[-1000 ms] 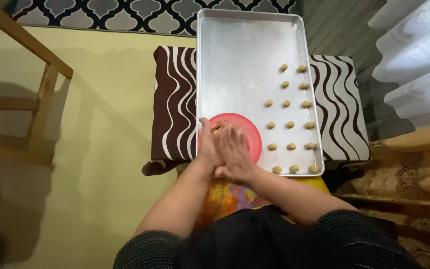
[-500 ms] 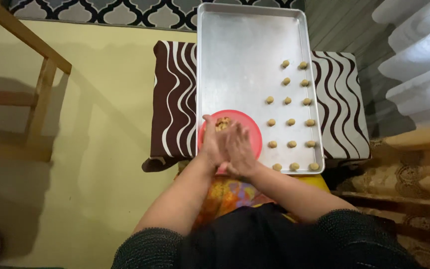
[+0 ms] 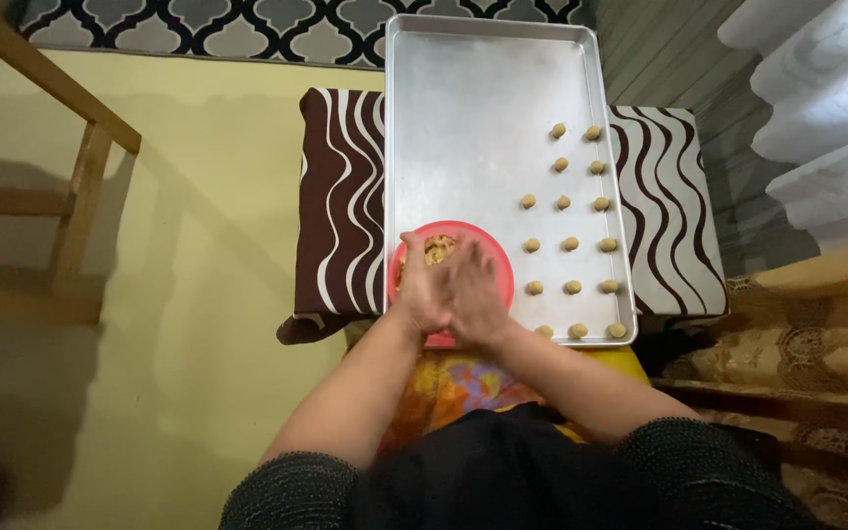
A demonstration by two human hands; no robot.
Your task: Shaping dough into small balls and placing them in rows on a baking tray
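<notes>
Hands shifted little | left hand [image 3: 424, 290] pressed to right hand [image 3: 478, 299] | contents hidden

You've got a small stool or low table with a brown-and-white wavy striped cover [image 3: 341, 196], sitting on a pale yellow floor [image 3: 188, 294]. A big rectangular metal baking tray [image 3: 473, 128] lies right on that cover and overhangs its far edge a bit. On the tray's near left corner sits a red bowl [image 3: 498, 265], and down the right side you've got little dough balls [image 3: 569, 243] lined up in neat rows, none touching each other.
</notes>
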